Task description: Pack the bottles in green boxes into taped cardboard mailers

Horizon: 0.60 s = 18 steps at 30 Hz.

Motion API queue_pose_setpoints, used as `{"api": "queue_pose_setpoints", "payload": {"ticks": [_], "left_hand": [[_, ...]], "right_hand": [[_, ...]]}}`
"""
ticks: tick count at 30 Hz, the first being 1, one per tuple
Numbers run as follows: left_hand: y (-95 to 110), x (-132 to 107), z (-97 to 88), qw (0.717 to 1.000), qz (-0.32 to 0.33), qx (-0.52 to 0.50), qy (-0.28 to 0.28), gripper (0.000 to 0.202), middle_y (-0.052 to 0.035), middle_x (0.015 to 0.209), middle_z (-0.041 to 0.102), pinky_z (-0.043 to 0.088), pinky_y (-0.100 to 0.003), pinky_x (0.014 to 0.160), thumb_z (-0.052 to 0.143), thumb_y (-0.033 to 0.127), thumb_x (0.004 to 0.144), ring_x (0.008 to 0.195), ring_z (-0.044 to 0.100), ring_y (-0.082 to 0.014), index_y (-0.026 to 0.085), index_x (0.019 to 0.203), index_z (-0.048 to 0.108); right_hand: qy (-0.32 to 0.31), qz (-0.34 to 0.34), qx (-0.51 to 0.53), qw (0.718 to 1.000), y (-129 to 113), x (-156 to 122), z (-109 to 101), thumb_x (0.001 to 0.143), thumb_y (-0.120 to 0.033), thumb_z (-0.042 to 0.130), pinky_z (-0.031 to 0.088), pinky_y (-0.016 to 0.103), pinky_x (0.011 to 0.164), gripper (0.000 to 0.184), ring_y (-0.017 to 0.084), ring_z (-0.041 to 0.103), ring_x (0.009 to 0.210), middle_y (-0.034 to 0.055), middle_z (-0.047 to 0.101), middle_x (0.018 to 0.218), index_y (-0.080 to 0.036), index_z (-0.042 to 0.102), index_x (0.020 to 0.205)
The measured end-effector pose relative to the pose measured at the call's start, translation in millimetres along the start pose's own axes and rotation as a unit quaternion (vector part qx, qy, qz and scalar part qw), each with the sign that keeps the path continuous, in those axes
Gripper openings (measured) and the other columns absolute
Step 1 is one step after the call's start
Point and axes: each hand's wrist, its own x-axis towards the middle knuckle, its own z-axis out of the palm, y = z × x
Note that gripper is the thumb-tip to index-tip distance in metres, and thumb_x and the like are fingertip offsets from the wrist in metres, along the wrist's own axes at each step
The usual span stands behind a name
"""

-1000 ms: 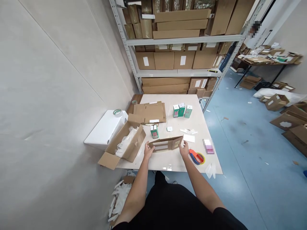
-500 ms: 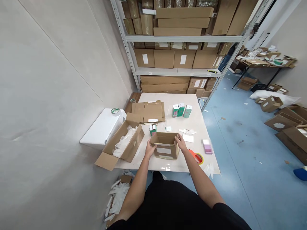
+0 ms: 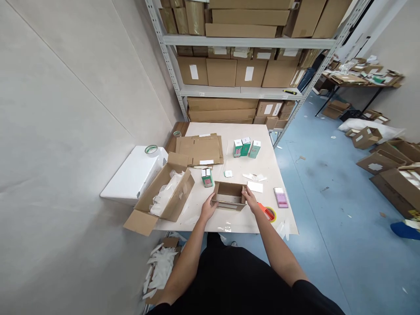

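Note:
Between my hands is a small open cardboard box (image 3: 230, 205), its top facing me and no contents visible inside. My left hand (image 3: 208, 207) grips its left side, and my right hand (image 3: 251, 200) grips the right side near the upper corner. Just beyond the box's left corner stands a pair of small green-and-white cartons (image 3: 207, 178). A small white card (image 3: 228, 173) lies behind the box. To the right of it are a white sheet (image 3: 255, 187) and an orange tape dispenser (image 3: 267, 211), partly behind my right forearm.
At left, a larger open carton (image 3: 177, 203) holds white packing material. Flattened cardboard (image 3: 200, 149) lies behind it. Several green-and-white cartons (image 3: 245, 147) stand at the table's back; a purple-and-white pack (image 3: 281, 197) sits at right. Shelving (image 3: 243, 92) with boxes rises beyond the table (image 3: 197, 224).
The box has tipped so that its opening faces up and its labelled front is mostly turned out of sight. It has shifted slightly right, uncovering more of the green-and-white cartons. The camera view moved slightly.

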Motion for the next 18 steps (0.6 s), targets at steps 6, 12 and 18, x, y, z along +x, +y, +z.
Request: {"api": "queue_pose_setpoints", "payload": {"ticks": [6,12,18], "left_hand": [[-1.8,-7.2,-7.5,0.998,0.032,0.040,-0.028,0.055,-0.0096,0.155,0.053,0.052,-0.039,0.108,0.069,0.039,0.087,0.141,0.053,-0.0280,0.025,0.140,0.063],[-1.3,-4.2,-10.8,0.994,0.046,0.097,-0.024,0.053,-0.0108,0.152,0.054,0.044,-0.038,0.115,0.072,0.048,0.085,0.141,0.051,-0.0280,0.023,0.132,0.068],[11.6,-2.6,-9.3,0.991,0.043,0.126,-0.019,0.047,-0.0100,0.136,0.062,0.048,-0.036,0.111,0.071,0.051,0.087,0.128,0.061,-0.0262,0.023,0.125,0.072]], "right_hand": [[-0.008,0.005,0.025,1.000,2.1,-0.4,-1.5,0.076,-0.054,0.078,0.041,0.044,0.121,0.088,0.030,0.041,0.151,0.0043,0.040,0.166,-0.030,0.048,0.156],[-0.031,-0.012,0.029,0.999,4.4,1.5,-1.7,0.059,-0.035,0.088,0.052,0.049,0.109,0.088,0.035,0.057,0.136,0.0110,0.058,0.152,-0.025,0.061,0.142],[0.009,0.015,0.048,0.999,5.0,0.3,-0.6,0.065,-0.043,0.086,0.054,0.047,0.107,0.073,0.034,0.062,0.130,0.0124,0.067,0.141,-0.022,0.069,0.132]]}}
